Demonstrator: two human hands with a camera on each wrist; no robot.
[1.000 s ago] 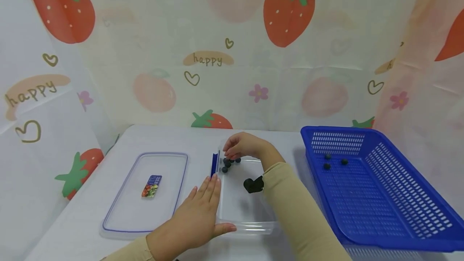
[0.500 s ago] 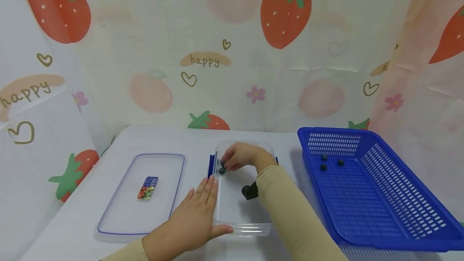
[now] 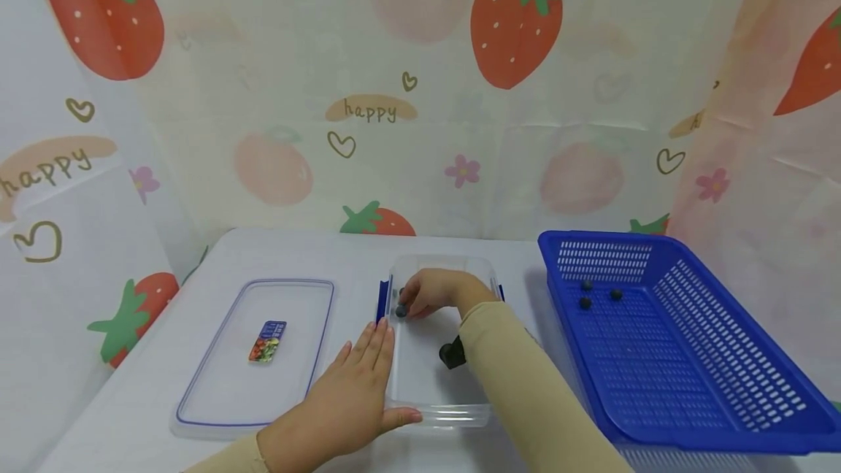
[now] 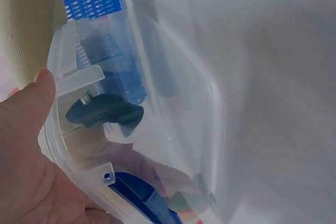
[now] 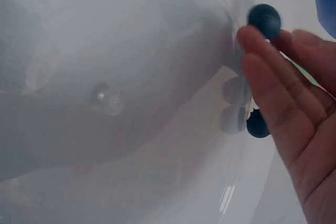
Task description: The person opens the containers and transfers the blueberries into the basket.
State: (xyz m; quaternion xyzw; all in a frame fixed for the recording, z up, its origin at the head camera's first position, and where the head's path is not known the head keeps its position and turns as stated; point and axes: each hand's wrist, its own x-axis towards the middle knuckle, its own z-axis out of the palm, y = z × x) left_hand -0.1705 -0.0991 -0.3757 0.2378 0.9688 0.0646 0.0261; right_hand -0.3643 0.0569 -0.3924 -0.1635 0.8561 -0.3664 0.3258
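Note:
My left hand presses straight fingers along the left side of a clear plastic container, its thumb at the near rim. Inside the container, my right hand bends its fingers down and pinches a dark blueberry at the fingertips. Another blueberry shows beside the fingers in the right wrist view. From the head view, a blueberry shows at the fingertips, by the left wall. The hand hides part of that corner, so other berries there cannot be seen.
To the right stands a blue perforated basket with three dark berries at its far end. A clear blue-edged lid lies left, bearing a colourful label. Blue clips stick out from the container's sides.
My right hand has come down into the container, from above the berries to their level, covering most of the group. The left hand stays against the container; the whole head view shifts slightly.

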